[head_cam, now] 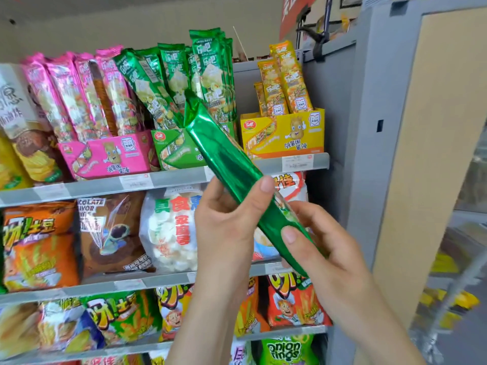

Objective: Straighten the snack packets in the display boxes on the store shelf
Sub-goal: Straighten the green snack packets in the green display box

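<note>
I hold one long green snack packet [226,159] slanted in front of the shelf, its top end near the green display box [176,150]. My left hand [229,222] grips its middle with the thumb over the front. My right hand [324,248] grips its lower end, thumb on the foil. Several green packets [168,83] stand leaning at different angles in the green box. Beside it, the pink display box [110,156] holds several pink packets [79,93], and the yellow display box [284,134] holds a few yellow packets [287,80].
The grey shelf edge [168,181] carries price tags. Lower shelves hold larger bags: orange [37,246], brown [113,233], white [171,233] and an onion rings bag [284,351]. A grey upright panel [369,127] bounds the shelf on the right.
</note>
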A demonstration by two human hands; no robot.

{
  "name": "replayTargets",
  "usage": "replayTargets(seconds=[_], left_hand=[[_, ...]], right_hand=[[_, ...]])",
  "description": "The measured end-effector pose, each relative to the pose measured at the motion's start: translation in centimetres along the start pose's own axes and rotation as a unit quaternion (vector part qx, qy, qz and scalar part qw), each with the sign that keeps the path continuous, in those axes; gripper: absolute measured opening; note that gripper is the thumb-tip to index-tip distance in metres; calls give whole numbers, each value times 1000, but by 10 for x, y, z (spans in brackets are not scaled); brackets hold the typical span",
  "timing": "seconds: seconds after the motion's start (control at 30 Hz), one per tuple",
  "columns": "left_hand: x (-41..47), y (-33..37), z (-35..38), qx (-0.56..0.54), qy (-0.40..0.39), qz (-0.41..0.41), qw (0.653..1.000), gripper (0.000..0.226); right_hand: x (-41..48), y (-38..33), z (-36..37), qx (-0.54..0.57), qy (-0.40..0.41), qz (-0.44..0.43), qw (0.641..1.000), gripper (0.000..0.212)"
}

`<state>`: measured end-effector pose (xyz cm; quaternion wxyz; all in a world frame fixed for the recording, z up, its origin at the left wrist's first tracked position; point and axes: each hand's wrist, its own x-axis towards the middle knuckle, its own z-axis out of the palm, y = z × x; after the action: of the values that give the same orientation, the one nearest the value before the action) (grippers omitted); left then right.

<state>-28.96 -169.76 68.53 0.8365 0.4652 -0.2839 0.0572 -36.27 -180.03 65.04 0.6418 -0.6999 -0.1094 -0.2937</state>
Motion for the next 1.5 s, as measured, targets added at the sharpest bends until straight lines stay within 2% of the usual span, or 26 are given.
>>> replayTargets(seconds=[0.1,0.2,0.3,0.37,0.43,0.57,0.67,0.77,0.87,1.0,1.13,1.23,1.33,1.5], left_hand=[[4,0,-5,-23,36,18,999,18],[6,0,-7,-55,53,15,997,21],[8,-3,-5,-83,59,-8,995,35],[9,-5,-2,-113,67,-39,991,52],[9,-9,-1,-140,76,-72,985,62],[6,-16,1,-140,41,-89,985,37],[2,-17,2,-124,8,-99,987,33],[-4,-21,-1,-68,-19,-114,991,34],[-10,-25,-3,28,-39,-94,994,34],[-11,-22,-5,95,-72,-49,992,28],[-6,-18,-9,112,-70,-24,991,25],[-4,-15,-8,92,-87,-19,992,28],[-4,-15,-6,62,-78,-26,995,33],[-5,-18,-4,50,-69,-26,996,31]], right_hand=[[-4,4,-6,71,-56,14,996,41],[-6,5,-16,111,-63,58,990,50],[-7,3,-18,131,-88,53,986,46],[-7,2,-15,125,-69,35,989,47],[-7,3,-11,101,-14,17,995,52],[-7,3,-4,17,78,-14,997,54],[-5,5,1,-51,128,-21,990,49],[-2,7,2,-123,153,-45,980,50],[0,12,2,-207,159,-71,963,54],[-1,16,5,-275,142,-139,941,49],[-3,18,6,-233,120,-172,949,46],[-8,26,4,-185,158,-186,952,28],[-9,30,4,-182,207,-195,941,16],[-6,29,4,-193,201,-205,938,8]])
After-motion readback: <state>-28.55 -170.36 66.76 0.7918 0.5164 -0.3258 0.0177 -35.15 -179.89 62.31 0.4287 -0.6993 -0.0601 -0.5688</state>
